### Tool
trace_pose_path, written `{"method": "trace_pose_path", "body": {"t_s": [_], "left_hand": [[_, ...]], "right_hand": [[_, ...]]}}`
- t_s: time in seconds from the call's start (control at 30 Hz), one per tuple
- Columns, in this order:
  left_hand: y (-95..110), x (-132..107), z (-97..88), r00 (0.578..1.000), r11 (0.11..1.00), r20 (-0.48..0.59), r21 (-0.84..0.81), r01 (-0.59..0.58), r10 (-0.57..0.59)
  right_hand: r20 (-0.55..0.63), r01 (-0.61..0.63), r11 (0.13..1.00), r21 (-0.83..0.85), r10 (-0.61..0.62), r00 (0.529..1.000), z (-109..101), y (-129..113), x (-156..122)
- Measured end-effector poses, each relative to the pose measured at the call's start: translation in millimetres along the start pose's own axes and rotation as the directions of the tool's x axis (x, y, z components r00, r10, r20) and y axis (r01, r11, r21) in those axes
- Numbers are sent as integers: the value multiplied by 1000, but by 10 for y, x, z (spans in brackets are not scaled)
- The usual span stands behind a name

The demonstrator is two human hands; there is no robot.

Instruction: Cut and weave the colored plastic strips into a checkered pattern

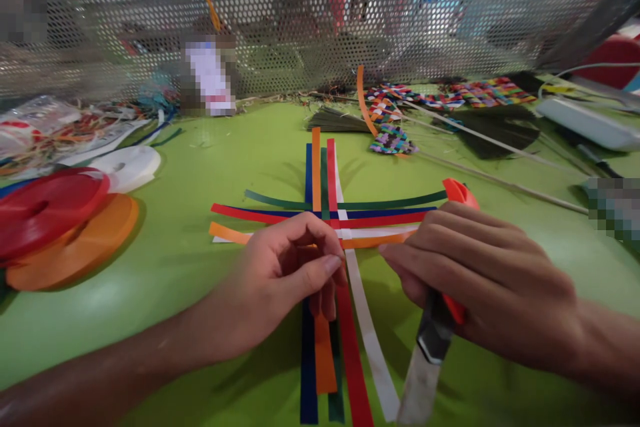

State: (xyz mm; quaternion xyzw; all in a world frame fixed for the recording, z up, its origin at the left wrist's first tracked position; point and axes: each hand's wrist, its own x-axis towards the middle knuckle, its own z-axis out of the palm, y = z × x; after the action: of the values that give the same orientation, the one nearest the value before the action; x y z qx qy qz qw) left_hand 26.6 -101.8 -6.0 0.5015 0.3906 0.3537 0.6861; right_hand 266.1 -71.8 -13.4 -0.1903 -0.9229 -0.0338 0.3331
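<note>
Flat strips in navy, orange, green, red and white cross one another in a small weave [345, 227] on the table, their loose ends spreading in four directions. Over the weave's lower left side is my left hand [295, 267], fingers curled and thumb bent towards the index finger at the strips. The fingers hide part of the weave. My right hand [490, 280] is wrapped round an orange utility knife [460, 197], its blade out and pointing down towards me. Near the blade lies the free end of a white strip [370, 333]; a red strip [355, 353] runs beside it.
Red [80, 190], orange [105, 247] and white [143, 167] strip rolls lie at the left, before scraps and plastic. Behind stands a perforated metal screen [280, 27]. Woven pieces [393, 140], a dark fan-shaped bundle [495, 130] and long thin sticks [505, 180] lie at the back right.
</note>
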Motion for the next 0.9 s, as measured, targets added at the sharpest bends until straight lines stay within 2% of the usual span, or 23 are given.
{"method": "trace_pose_path", "body": {"t_s": [0.27, 0.47, 0.6, 0.8, 0.9], "left_hand": [[5, -13, 9, 1000, 1000, 1, -23, 15, -15], [56, -22, 30, 999, 999, -49, 40, 14, -12], [105, -53, 27, 1000, 995, -11, 97, -1, 2], [313, -102, -28, 994, 940, 73, 328, -96, 76], [349, -338, -94, 989, 865, 83, 479, -149, 124]], "right_hand": [[-9, 2, 1000, -18, -2, 1000, 12, 0, 13], [-20, 9, 1000, -10, -9, 1000, 26, 12, 23], [-21, 11, 1000, -23, -11, 1000, 15, 29, 17], [-36, 23, 1000, -6, -24, 999, 14, 75, 11], [-57, 37, 999, 0, -37, 998, 10, 99, 3]]}}
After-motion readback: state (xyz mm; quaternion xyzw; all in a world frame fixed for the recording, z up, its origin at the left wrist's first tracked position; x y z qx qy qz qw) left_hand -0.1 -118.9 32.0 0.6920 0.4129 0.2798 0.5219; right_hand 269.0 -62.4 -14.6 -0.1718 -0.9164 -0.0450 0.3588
